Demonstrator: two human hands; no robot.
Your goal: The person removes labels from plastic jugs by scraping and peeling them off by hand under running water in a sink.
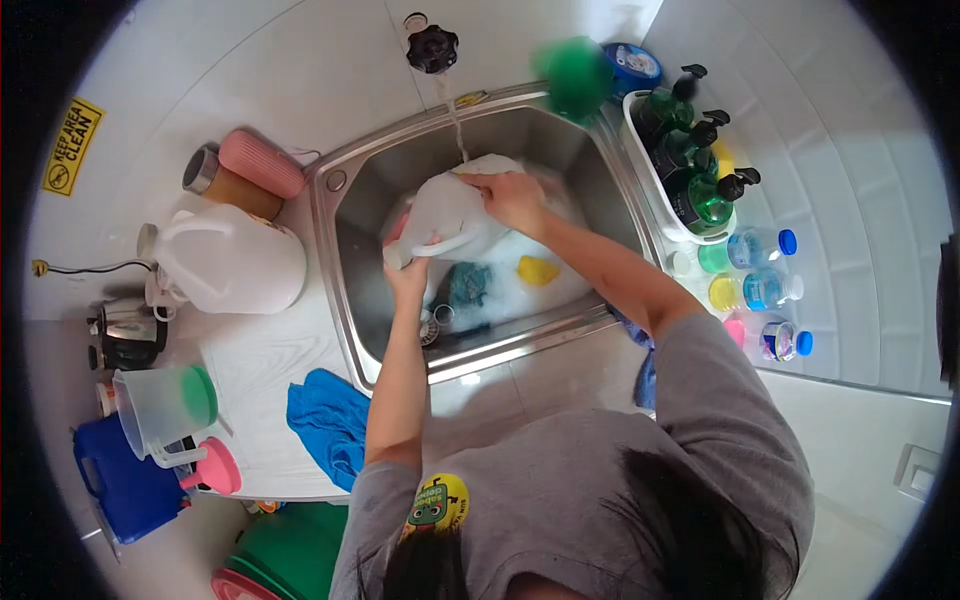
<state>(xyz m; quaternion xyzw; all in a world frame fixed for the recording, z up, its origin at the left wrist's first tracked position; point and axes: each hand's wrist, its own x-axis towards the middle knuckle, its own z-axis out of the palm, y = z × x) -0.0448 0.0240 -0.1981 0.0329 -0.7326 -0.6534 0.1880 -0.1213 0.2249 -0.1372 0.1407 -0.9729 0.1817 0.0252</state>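
A white translucent plastic jug (450, 205) lies tilted over the sink, its neck toward the lower left. My left hand (407, 280) is closed around it near the neck and handle. On its upper side rests my right hand (515, 200), index finger stretched along the surface and the other fingers curled. A small yellowish bit shows by that fingertip, too little to name. Water runs from the tap (433, 50) beside the jug. Suds fill the steel sink (365, 335), with a yellow piece (538, 270) and a dark teal scrubber or cloth (468, 285) among them.
Left of the sink stand another jug (235, 260), a pink bottle (262, 163), a blue cloth (330, 425) and a clear pitcher (155, 410). On the right are a white basket (650, 190) of green pump bottles and several small bottles (765, 290). A blurred green object (575, 80) is behind.
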